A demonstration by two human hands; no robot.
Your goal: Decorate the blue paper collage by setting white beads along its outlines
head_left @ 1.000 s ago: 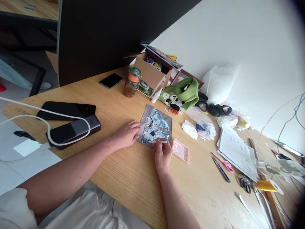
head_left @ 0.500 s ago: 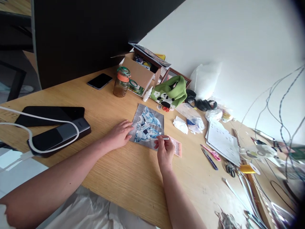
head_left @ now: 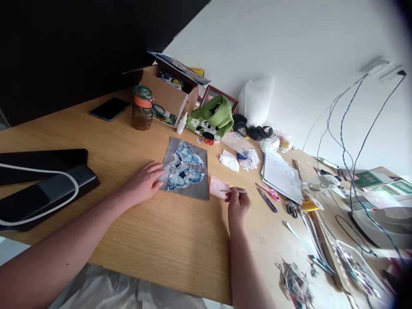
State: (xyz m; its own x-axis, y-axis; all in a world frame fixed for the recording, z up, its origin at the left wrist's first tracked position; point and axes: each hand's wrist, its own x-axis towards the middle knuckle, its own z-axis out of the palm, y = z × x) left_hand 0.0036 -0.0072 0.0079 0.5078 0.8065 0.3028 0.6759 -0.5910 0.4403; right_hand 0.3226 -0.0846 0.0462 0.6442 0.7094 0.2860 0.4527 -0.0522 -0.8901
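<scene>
Head | left hand (head_left: 148, 180) on fabric (head_left: 198, 189) | right hand (head_left: 238, 207) holds stick (head_left: 241, 191) over tray (head_left: 210, 188)

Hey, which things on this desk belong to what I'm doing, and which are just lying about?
Likely in use:
Grey cloth with blue pattern, left hand at its edge
Slim stick tool, in right hand
Pink tray, beneath the tool's tip

Apparently just lying about:
Lidded jar
Phone
Green panda bag
Yellow spool

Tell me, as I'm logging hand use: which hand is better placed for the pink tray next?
Probably the right hand: it holds a stick over the pink tray; the left hand is farther, touching the cloth.
</scene>
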